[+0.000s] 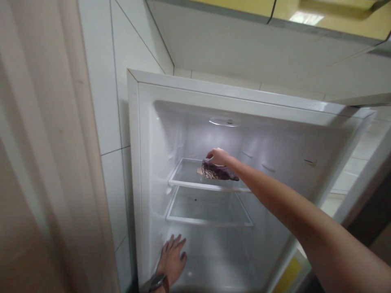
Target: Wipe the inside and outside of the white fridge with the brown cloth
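On the right wall of the open refrigerator point(133, 183), a small pale label point(310, 162) showed a dark line, but anything printed there was too small to read. The watch point(158, 280) on the left wrist had a dark face, its details unreadable.

The cloth point(218, 171) was dark purple-brown, its left part covered in a pale, mottled pattern and its right end plain and darker; a beige bit showed at its far left edge. It lay bunched on the upper shelf point(189, 173), a clear panel with white trim. The right-hand grip point(218, 156) was closed on the cloth, fingers bent over its top.

Beneath, the lower shelf point(210, 207) carried a dark speck point(196, 200). The left-hand grip point(173, 260) was open and holding nothing, fingers spread, beside the left wall; whether it touched that wall I could not tell.
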Demonstrator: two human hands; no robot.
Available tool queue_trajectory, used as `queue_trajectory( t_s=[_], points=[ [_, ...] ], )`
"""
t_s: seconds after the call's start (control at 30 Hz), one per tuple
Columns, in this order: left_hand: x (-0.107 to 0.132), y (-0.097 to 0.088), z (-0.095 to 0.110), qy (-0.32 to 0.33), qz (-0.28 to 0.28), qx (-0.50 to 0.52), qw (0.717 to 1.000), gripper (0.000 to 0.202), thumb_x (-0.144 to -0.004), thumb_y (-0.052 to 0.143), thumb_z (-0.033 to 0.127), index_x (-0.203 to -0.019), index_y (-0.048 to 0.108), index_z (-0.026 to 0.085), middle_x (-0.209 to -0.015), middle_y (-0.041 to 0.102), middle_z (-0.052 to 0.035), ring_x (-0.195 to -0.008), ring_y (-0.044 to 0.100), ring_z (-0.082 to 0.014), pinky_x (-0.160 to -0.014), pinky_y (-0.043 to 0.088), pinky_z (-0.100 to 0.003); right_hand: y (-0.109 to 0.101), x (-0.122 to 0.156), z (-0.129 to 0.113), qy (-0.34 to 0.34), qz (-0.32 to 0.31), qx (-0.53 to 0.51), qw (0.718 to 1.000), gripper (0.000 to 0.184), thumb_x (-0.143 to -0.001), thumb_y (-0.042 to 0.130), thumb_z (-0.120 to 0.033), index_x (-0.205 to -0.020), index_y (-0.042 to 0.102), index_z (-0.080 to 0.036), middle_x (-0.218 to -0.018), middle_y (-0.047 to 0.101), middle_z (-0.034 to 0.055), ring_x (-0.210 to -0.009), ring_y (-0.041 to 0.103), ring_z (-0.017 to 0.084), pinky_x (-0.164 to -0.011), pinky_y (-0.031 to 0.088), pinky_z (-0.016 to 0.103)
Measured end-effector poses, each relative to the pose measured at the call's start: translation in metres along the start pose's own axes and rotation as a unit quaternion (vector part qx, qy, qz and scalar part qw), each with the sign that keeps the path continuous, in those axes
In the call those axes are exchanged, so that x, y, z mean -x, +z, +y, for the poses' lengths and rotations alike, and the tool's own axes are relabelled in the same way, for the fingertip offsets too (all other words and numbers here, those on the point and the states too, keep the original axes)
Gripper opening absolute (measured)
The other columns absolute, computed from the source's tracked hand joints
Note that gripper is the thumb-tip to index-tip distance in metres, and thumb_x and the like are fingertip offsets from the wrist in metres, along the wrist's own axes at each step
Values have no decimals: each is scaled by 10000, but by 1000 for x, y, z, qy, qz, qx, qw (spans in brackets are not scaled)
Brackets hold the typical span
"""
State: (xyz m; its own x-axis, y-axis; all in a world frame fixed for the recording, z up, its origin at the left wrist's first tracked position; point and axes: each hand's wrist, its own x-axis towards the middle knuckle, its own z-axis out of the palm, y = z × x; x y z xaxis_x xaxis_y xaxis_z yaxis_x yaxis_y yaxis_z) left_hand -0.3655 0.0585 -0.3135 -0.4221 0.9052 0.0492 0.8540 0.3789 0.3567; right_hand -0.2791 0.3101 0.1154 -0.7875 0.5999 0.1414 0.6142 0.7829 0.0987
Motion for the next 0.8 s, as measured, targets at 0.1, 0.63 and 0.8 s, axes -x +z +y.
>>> queue_trajectory(
  t_s=[0.1, 0.63, 0.8],
  points=[
    [0, 1, 0, 4, 3, 3, 1000, 621, -900, 451, 331, -1517, 522, 313, -1655, 359, 27, -1578, 191, -275, -1276, 145, -481, 3, 1, -12, -31, -44, 9, 999, 332, -870, 701, -462, -1164, 796, -339, -1185, 767, -13, -1049, 725, 191, -859, 514, 191],
    [1, -3, 2, 9, 6, 0, 1000, 621, -891, 441, 327, -1504, 538, 317, -1646, 381, 25, -1571, 210, -285, -1271, 160, -491, -3, 8, -21, -51, -117, 12, 992, 450, -716, 861, -471, -1140, 808, -327, -1060, 795, -3, -914, 734, 205, -769, 521, 216],
    [2, -6, 3, 14, 2, 2, 1000, 633, -888, 443, 322, -1515, 524, 307, -1652, 372, 10, -1567, 216, -301, -1266, 157, -507, -1, 12, -9, -58, -127, -66, 988, 385, -809, 792, -413, -1181, 791, -313, -1088, 788, -17, -896, 718, 167, -779, 502, 193]
  ],
)
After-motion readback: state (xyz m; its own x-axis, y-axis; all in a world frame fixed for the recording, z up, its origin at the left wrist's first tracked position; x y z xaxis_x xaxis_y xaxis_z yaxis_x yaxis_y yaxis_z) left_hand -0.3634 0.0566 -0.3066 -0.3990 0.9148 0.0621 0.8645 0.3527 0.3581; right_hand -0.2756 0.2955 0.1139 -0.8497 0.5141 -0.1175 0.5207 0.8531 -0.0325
